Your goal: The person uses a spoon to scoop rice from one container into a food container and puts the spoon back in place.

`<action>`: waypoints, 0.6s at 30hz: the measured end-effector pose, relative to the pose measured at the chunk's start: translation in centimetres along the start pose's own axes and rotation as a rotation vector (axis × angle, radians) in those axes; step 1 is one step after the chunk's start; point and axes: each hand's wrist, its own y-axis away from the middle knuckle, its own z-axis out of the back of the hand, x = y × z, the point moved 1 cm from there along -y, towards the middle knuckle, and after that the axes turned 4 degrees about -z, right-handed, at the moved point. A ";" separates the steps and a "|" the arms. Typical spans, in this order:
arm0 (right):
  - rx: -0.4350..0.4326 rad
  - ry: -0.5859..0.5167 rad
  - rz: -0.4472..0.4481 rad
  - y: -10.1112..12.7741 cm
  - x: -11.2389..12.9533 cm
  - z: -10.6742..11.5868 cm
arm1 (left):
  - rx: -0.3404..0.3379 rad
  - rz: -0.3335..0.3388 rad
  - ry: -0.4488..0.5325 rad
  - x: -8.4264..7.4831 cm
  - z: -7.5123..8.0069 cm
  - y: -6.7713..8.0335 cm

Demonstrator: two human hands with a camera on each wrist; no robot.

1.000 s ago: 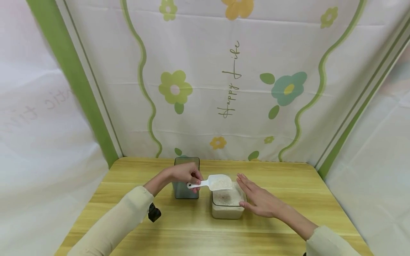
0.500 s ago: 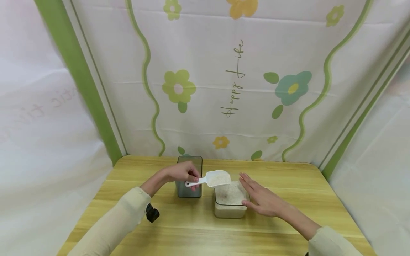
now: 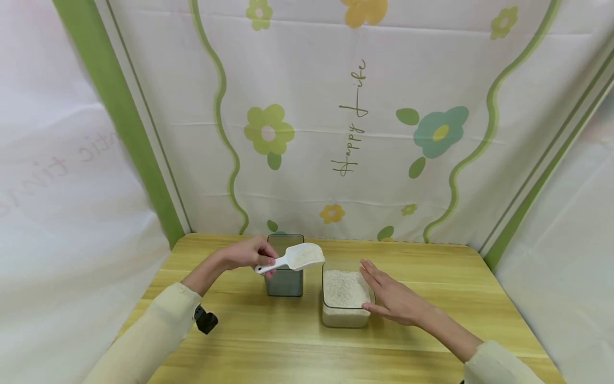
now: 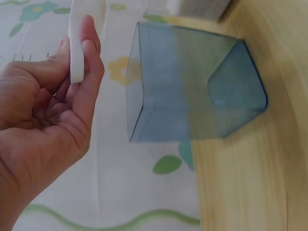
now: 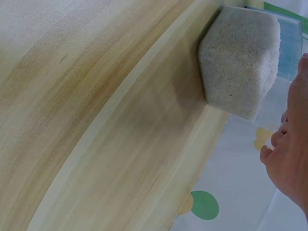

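Observation:
My left hand (image 3: pixel 250 254) pinches the handle of a white scoop (image 3: pixel 305 256) between thumb and fingers. Pale rice grains lie in the scoop, which hovers above and between two clear square containers. Below the left hand stands a bluish-grey see-through container (image 4: pixel 192 91); no contents show through its walls. To its right, a second see-through container (image 3: pixel 346 319) holds rice (image 5: pixel 243 62) over much of its depth. My right hand (image 3: pixel 394 297) lies at that container's right rim, its fingers straight. Whether the palm presses on the rim is hard to tell.
Both containers stand on a light wooden table (image 3: pixel 240 341), towards its back edge. Behind it hangs a white cloth (image 3: pixel 307 176) printed with flowers, and cloth walls close off both sides.
My left hand has drawn the loaded scoop left and slightly up, from over the rice container towards the bluish one. My right hand has stayed at the rice container's rim.

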 end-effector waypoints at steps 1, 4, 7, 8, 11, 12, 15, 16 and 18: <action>0.000 0.005 -0.002 0.0 0.0 0.0 | -0.003 -0.002 0.005 0.0 0.2 0.3; -0.005 0.010 -0.003 0.1 0.0 -0.2 | -0.012 -0.014 0.010 0.2 0.9 1.2; -0.012 0.011 -0.001 0.2 0.0 -0.2 | -0.029 -0.018 0.010 0.3 1.5 1.9; -0.013 0.009 -0.003 0.2 0.0 -0.1 | -0.035 -0.019 0.011 0.4 1.7 2.1; -0.008 0.004 -0.009 0.2 0.0 -0.1 | -0.060 -0.006 0.013 0.8 2.2 2.8; -0.005 0.000 -0.012 0.2 0.0 -0.1 | -0.070 0.003 0.014 0.9 2.4 3.0; 0.002 -0.009 -0.017 0.1 -0.1 -0.1 | -0.098 0.029 0.014 1.3 2.8 3.7; 0.002 -0.009 -0.017 0.1 -0.1 -0.1 | -0.106 0.036 0.012 1.4 2.9 4.0; 0.000 -0.009 -0.017 0.1 -0.1 -0.2 | -0.119 0.049 0.007 1.7 3.1 4.3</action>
